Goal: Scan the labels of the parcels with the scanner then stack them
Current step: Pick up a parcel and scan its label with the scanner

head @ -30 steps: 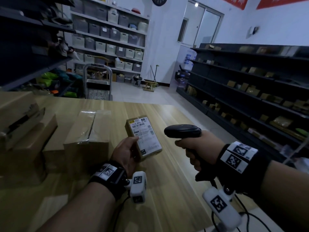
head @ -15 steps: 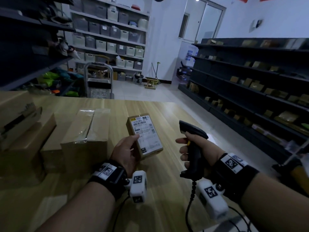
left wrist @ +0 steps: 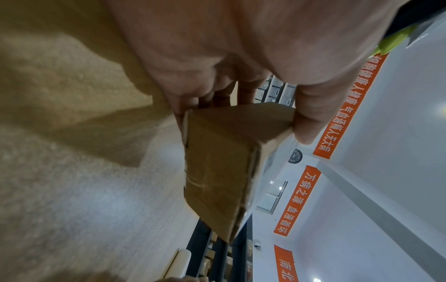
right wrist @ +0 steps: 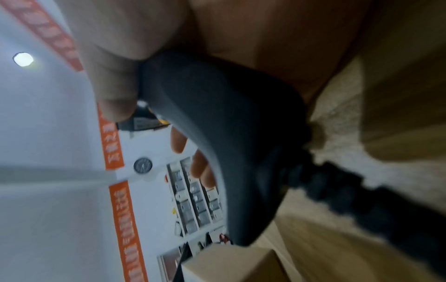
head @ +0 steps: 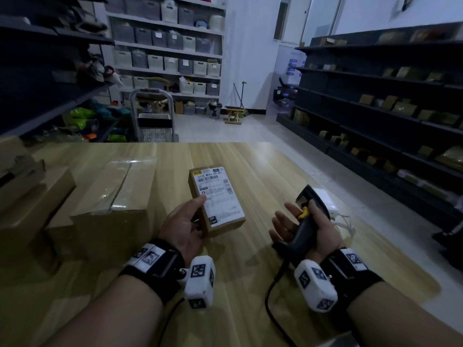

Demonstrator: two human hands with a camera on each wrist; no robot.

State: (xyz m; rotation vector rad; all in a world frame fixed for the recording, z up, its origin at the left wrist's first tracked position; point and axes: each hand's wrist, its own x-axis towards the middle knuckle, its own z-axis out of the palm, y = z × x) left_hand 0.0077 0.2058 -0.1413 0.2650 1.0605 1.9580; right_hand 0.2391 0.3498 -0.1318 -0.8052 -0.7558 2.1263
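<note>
A small brown parcel (head: 218,196) with a white label facing up is held a little above the wooden table (head: 250,161). My left hand (head: 186,219) grips its near left side, thumb on the label and fingers underneath. In the left wrist view the parcel (left wrist: 217,171) sits between thumb (left wrist: 311,114) and fingers. To its right, my right hand (head: 288,226) lies palm up with the black, yellow-triggered scanner (head: 307,221) in it. The thumb holds the handle and the fingers are loosely stretched. The scanner (right wrist: 217,133) points away from the label. Its cable runs back toward me.
Two larger taped cardboard boxes (head: 112,201) stand left of the parcel, with more stacked boxes (head: 25,196) at the far left. A white block with thin cables (head: 328,201) lies by the table's right edge. Beyond the table stand a trolley (head: 155,121) and dark shelving (head: 375,108).
My right hand has turned palm up and dropped lower, so the scanner swung from aiming at the label to pointing away, and the fingers have loosened. The left hand and parcel have hardly moved.
</note>
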